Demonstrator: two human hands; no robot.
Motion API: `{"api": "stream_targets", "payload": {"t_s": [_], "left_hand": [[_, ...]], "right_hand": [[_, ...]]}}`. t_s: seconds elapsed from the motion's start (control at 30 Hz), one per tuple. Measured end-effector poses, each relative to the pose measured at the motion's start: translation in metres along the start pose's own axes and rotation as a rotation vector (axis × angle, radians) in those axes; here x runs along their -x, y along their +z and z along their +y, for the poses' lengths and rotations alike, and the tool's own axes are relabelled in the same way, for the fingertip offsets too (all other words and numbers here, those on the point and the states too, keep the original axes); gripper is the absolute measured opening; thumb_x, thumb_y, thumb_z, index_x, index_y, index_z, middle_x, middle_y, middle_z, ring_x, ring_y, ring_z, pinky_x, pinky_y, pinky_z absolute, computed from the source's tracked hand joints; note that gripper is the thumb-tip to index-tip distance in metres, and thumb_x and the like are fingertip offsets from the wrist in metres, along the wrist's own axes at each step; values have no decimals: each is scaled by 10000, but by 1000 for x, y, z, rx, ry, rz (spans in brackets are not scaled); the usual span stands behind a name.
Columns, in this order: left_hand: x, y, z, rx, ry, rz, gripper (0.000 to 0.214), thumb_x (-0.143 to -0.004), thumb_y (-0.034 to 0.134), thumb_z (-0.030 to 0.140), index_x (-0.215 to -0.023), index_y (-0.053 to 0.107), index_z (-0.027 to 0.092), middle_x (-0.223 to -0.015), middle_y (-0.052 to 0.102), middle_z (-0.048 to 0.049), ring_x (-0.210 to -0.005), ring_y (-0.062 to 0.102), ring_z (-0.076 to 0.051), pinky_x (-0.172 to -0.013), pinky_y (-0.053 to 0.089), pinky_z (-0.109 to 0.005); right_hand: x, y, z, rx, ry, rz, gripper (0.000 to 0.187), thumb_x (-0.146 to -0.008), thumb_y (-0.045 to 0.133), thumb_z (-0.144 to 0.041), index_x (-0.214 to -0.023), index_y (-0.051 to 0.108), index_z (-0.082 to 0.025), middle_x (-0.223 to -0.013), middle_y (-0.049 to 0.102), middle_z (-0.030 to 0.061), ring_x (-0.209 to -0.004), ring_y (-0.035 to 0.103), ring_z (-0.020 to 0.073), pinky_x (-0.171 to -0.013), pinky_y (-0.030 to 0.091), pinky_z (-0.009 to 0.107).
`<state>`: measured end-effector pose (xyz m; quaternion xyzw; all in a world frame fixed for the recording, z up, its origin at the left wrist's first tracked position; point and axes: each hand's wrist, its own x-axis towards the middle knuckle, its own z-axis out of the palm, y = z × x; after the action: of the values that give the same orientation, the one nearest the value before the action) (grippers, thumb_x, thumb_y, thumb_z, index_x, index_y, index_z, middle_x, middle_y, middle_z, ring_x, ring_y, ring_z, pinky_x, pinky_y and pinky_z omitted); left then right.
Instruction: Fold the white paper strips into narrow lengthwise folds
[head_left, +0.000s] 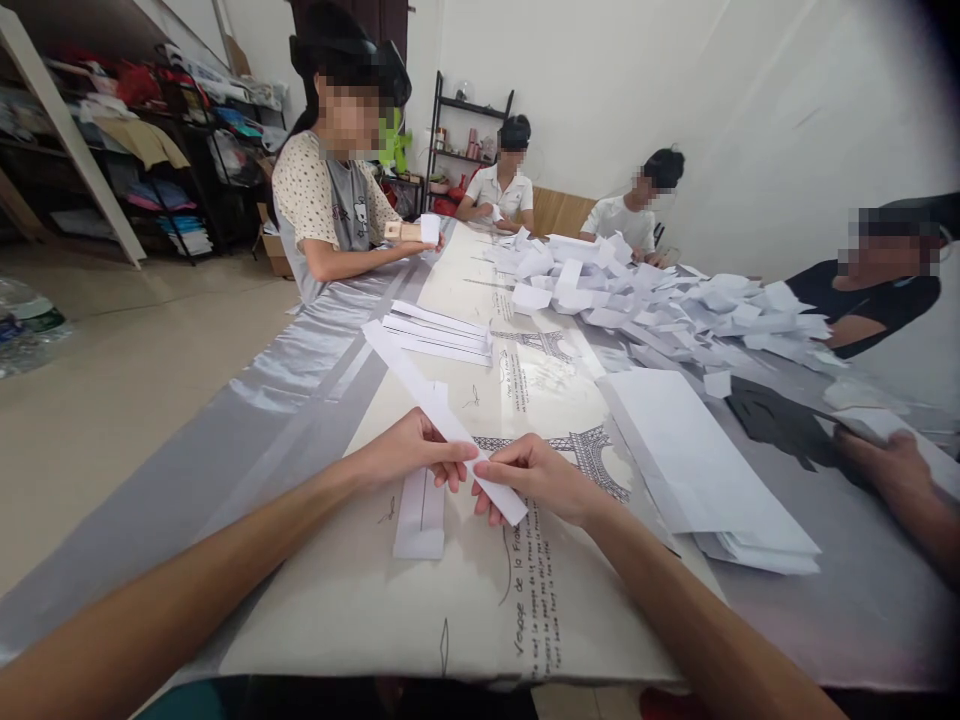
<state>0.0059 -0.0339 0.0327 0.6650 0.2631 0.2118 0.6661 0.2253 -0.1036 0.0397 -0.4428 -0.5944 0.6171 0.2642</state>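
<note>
A long white paper strip (409, 375) runs slantwise between my two hands, above the table. My left hand (427, 450) pinches it by the edge, thumb on top. Close beside it, my right hand (529, 475) pinches the same strip toward its near end, the thumbs almost touching. Under my left hand lies another white strip (420, 515) with a dark line along it, partly covered. Farther off, several lined paper strips (439, 333) lie side by side on the printed tablecloth (337, 610).
A big heap of torn paper pieces (637, 285) covers the far right of the table. Folded white sheets (697, 460) lie to my right, near a black flat object (780, 420). Several people sit around; one at the left holds a wooden block (403, 232) and paper.
</note>
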Motion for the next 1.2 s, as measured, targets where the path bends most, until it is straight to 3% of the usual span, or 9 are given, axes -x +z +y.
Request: {"api": "stream_targets", "payload": {"t_s": [0.13, 0.3, 0.6, 0.83, 1.2], "left_hand": [[0, -1, 0, -2, 25, -19, 240, -853, 758, 356, -785, 753, 125, -680, 711, -51, -593, 646, -114, -529, 465, -195], [5, -9, 6, -12, 14, 0, 235, -828, 782, 344, -749, 748, 126, -669, 714, -48, -571, 627, -106, -531, 453, -202], [4, 3, -1, 54, -4, -19, 304, -835, 770, 411, -732, 732, 127, -633, 689, -38, -529, 594, -100, -514, 441, -214], [3, -1, 1, 58, 4, 24, 295, -845, 764, 384, -707, 738, 125, -602, 680, -41, -525, 584, -92, -508, 422, -200], [4, -3, 6, 35, -12, 99, 327, -833, 770, 406, -660, 733, 131, -563, 668, -39, -497, 554, -88, -510, 416, -208]], "right_hand": [[1, 0, -2, -21, -3, -35, 386, -921, 665, -519, -815, 789, -169, -817, 776, 77, -643, 726, 162, -581, 580, 267], [4, -2, -6, -30, 61, -174, 403, -938, 638, -530, -895, 799, -162, -878, 788, 89, -684, 748, 174, -664, 617, 308], [1, 1, -2, 2, 64, -107, 419, -925, 640, -560, -828, 787, -180, -787, 774, 58, -598, 726, 154, -592, 601, 272], [6, -4, -6, -18, 69, -189, 452, -926, 624, -583, -909, 788, -162, -875, 793, 92, -692, 763, 187, -672, 623, 316], [6, -5, -5, 63, 39, -135, 470, -914, 620, -594, -804, 747, -156, -702, 757, 52, -542, 706, 139, -528, 580, 241]]}}
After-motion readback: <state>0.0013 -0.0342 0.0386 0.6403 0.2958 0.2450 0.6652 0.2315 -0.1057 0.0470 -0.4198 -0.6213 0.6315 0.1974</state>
